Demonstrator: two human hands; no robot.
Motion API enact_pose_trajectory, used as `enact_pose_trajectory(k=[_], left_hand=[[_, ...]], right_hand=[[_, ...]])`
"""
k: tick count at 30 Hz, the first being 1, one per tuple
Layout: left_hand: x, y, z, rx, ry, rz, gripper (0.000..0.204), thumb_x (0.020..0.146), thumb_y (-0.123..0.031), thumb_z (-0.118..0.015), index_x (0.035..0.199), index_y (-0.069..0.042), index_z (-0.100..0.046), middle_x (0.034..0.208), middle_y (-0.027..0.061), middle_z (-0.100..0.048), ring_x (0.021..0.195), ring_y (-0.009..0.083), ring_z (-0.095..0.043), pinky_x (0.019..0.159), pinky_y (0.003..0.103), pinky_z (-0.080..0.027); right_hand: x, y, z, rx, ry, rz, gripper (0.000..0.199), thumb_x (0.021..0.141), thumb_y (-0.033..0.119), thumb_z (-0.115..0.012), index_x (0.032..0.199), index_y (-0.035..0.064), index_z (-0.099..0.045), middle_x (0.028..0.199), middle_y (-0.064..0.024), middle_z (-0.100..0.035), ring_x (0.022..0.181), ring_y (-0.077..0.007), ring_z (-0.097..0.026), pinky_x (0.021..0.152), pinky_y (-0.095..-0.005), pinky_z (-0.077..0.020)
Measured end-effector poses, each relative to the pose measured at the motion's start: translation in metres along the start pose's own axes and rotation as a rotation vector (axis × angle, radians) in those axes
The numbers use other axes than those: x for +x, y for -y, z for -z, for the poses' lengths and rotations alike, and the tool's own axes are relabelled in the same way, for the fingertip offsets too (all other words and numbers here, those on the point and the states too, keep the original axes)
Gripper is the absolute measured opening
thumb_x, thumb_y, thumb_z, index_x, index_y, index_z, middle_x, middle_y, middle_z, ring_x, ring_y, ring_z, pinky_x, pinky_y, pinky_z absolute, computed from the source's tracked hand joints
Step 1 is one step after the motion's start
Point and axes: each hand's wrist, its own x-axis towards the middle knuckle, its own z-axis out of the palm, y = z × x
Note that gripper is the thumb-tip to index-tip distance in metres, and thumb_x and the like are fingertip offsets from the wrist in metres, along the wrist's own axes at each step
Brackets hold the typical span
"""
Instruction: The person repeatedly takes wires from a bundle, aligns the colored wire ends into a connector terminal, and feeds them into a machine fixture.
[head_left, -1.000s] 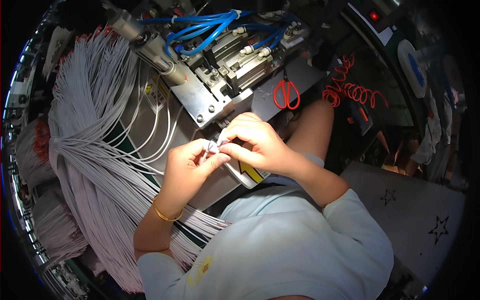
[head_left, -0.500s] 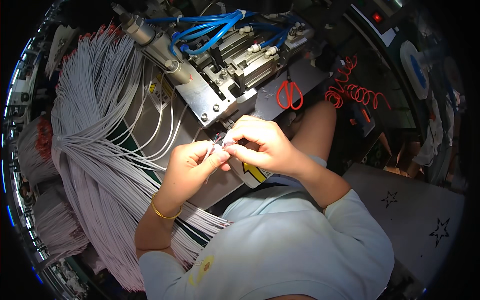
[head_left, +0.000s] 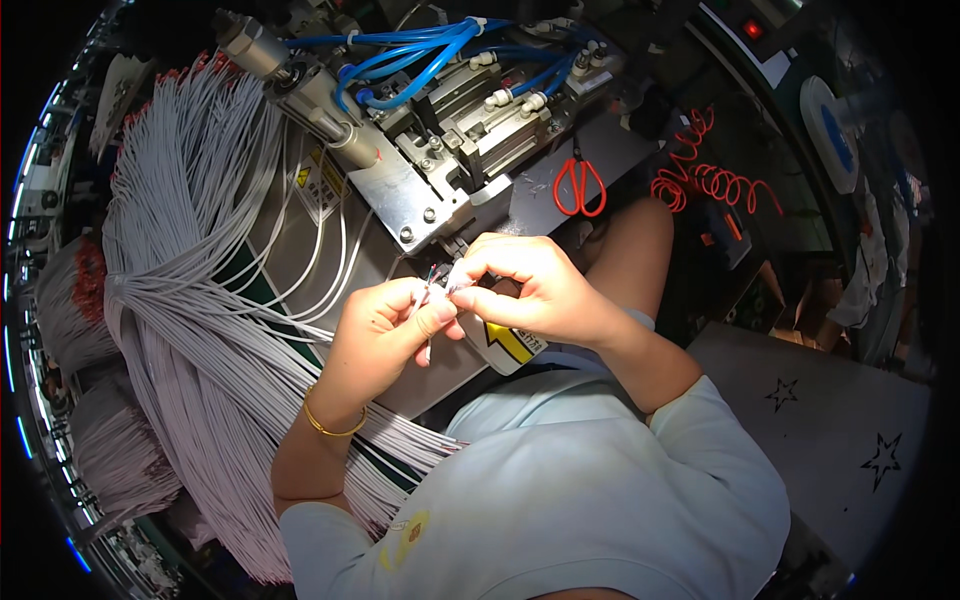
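Observation:
My left hand [head_left: 375, 335] is closed in a pinch on a thin grey-white cable [head_left: 421, 297]. Small coloured wire tips [head_left: 432, 272] stick up from its end. Close against it, my right hand [head_left: 530, 287] pinches thumb to forefinger on something pale and small beside the cable end; the fingers mostly hide it. Both hands meet just in front of a metal machine [head_left: 400, 205] with blue air tubes [head_left: 420, 62].
A large bundle of grey-white cables [head_left: 190, 190] spreads along the left, with further bundles [head_left: 115, 440] beyond. Red-handled scissors [head_left: 579, 188] lie right of the machine. A coiled red hose [head_left: 715, 185] hangs farther right. A yellow-arrow label [head_left: 508, 343] sits below my right hand.
Both hands stay nearly in place, with slight finger shifts. More of the cable shows below my left fingers. The machine's cylinder parts at upper left sit slightly farther up and left.

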Motion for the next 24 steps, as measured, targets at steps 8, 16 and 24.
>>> enact_pose_trajectory(k=[8,16,24], left_hand=[[-0.001,0.0,-0.004,0.053,-0.019,0.016,0.012,0.092,-0.014,-0.066,0.092,-0.001,-0.066,0.079,0.0015,-0.069,0.059,0.0027,-0.054,0.051,0.017,-0.042],[-0.005,0.005,-0.014,0.577,-0.136,-0.279,0.01,0.092,-0.009,-0.064,0.087,0.0,-0.063,0.07,-0.0006,-0.063,0.06,0.003,-0.051,0.056,0.02,-0.041],[-0.004,0.007,-0.013,0.146,-0.192,-0.209,0.01,0.092,-0.007,-0.06,0.086,0.0,-0.062,0.067,-0.0011,-0.06,0.062,0.0021,-0.05,0.057,0.02,-0.041]], right_hand=[[-0.002,-0.004,-0.005,0.256,-0.015,-0.139,0.008,0.085,0.009,-0.067,0.088,0.0013,-0.066,0.078,-0.0027,-0.062,0.073,-0.008,-0.059,0.061,-0.0232,-0.0465],[0.003,-0.006,0.002,-0.426,-0.002,0.209,0.011,0.082,0.013,-0.067,0.082,0.0022,-0.064,0.07,-0.008,-0.06,0.066,-0.0227,-0.056,0.061,-0.0337,-0.0467],[0.006,-0.004,-0.005,-0.266,-0.124,0.202,0.011,0.087,0.011,-0.062,0.084,0.0007,-0.061,0.075,-0.0105,-0.059,0.069,-0.0248,-0.056,0.066,-0.0362,-0.0462]])
